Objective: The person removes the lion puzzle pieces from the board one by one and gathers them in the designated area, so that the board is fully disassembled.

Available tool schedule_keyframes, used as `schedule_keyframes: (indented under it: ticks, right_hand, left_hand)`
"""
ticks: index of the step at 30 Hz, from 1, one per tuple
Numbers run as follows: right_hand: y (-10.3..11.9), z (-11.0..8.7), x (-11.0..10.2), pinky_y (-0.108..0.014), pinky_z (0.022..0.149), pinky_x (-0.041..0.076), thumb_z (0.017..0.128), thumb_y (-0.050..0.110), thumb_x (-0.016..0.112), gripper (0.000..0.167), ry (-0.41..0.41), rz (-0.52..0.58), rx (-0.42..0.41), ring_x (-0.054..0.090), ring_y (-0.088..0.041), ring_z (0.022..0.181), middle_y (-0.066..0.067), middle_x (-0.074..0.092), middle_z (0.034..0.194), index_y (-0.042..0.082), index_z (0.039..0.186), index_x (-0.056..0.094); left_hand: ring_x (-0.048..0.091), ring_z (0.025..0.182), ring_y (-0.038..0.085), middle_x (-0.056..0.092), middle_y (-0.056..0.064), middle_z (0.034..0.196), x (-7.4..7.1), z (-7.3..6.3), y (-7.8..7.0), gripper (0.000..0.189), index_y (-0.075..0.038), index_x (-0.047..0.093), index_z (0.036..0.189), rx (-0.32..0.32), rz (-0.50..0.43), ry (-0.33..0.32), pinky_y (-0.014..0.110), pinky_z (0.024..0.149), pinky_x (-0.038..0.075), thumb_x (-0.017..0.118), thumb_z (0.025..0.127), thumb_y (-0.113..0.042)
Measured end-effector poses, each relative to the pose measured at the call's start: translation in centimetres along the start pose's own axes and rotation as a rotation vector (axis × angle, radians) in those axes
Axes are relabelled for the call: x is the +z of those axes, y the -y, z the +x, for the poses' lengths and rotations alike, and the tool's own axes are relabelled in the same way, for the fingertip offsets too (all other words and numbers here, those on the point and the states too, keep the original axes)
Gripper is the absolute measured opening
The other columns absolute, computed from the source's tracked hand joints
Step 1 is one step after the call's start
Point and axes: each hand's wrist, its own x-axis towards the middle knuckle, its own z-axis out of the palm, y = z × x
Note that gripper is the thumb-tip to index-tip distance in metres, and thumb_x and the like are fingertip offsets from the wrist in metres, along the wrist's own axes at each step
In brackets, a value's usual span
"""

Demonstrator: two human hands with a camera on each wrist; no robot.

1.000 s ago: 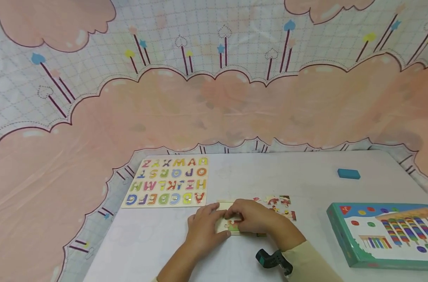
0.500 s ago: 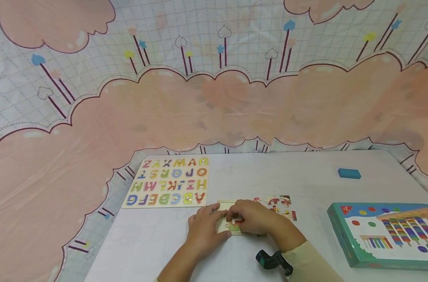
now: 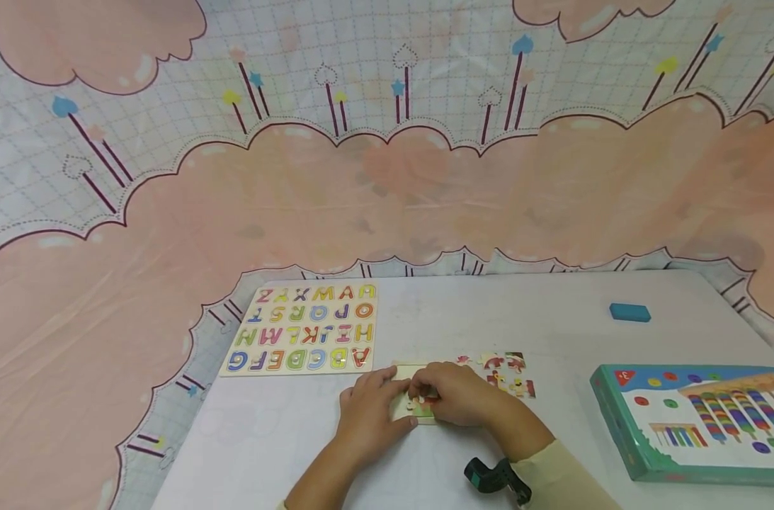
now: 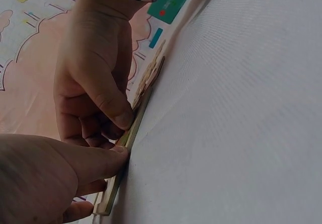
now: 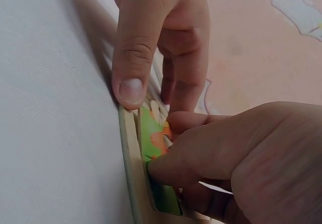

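Observation:
A small wooden puzzle tray (image 3: pixel 407 370) lies on the white table between the hands. My left hand (image 3: pixel 372 414) holds its left end, thumb on the near edge and fingers toward the far edge. Over the tray bends my right hand (image 3: pixel 462 394), its fingers curled down. In the right wrist view, the right thumb and fingers pinch at a green and orange puzzle piece (image 5: pixel 150 129) inside the tray's rim (image 5: pixel 129 151). Fingers hide part of the piece. Several loose puzzle pieces (image 3: pixel 515 364) lie just beyond the right hand.
An alphabet board (image 3: pixel 302 326) with coloured letters lies at the left back. On the right stands a green and blue toy box (image 3: pixel 705 425), with a blue block (image 3: pixel 629 312) behind it. A black wrist device (image 3: pixel 496 480) sits at the right wrist. A patterned cloth hangs behind the table.
My right fingers have shifted slightly over the tray, and the piece beneath them looks a little different in angle. The dark piece edge under the right hand is no longer visible. My left hand stays put.

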Motion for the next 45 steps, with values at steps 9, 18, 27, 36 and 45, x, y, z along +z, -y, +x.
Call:
schedule_keyframes:
  ticks: [9,18,27,36,45]
  right_hand:
    - [-0.1,-0.1,0.2,-0.039,0.082,0.048,0.087,-0.008,0.075,0.035,-0.036,0.000,-0.028,0.056,-0.011,0.089,0.008,0.061,0.095,0.022,0.104,0.066]
    - [-0.1,-0.7,0.0,-0.033,0.079,0.050,0.089,-0.004,0.077,0.034,-0.068,-0.024,-0.071,0.055,-0.008,0.086,0.010,0.059,0.094,0.023,0.107,0.065]
    - [-0.2,-0.9,-0.1,-0.030,0.077,0.052,0.092,-0.001,0.078,0.031,-0.099,-0.040,-0.118,0.056,-0.006,0.084,0.010,0.061,0.095,0.022,0.107,0.065]
    - [-0.3,-1.0,0.2,-0.031,0.077,0.050,0.097,0.006,0.075,0.023,-0.084,-0.020,-0.115,0.056,-0.004,0.085,0.013,0.062,0.093,0.024,0.106,0.063]
    - [-0.4,-1.3,0.3,-0.029,0.074,0.048,0.100,0.007,0.073,0.022,-0.088,0.063,-0.105,0.056,-0.003,0.080,0.017,0.061,0.089,0.025,0.108,0.063]
  left_hand:
    - [0.043,0.146,0.034,0.055,0.008,0.156,-0.1,0.1,0.0,0.057,-0.022,0.073,0.136,0.001,0.000,0.004,0.063,0.103,0.032,0.090,0.084,-0.035]
    - [0.043,0.146,0.034,0.056,0.008,0.156,-0.1,0.1,-0.1,0.057,-0.021,0.074,0.136,0.003,0.010,0.006,0.062,0.103,0.033,0.090,0.084,-0.035]
    - [0.045,0.145,0.035,0.056,0.009,0.155,0.0,0.0,0.1,0.057,-0.019,0.073,0.137,0.018,0.024,-0.010,0.063,0.102,0.034,0.090,0.084,-0.036]
    - [0.044,0.145,0.035,0.056,0.009,0.155,0.2,0.0,0.3,0.057,-0.019,0.072,0.138,0.025,0.030,-0.003,0.064,0.102,0.034,0.088,0.086,-0.037]
    - [0.044,0.146,0.034,0.055,0.009,0.156,0.1,-0.1,0.1,0.056,-0.019,0.072,0.138,0.027,0.034,-0.006,0.063,0.103,0.034,0.088,0.086,-0.037]
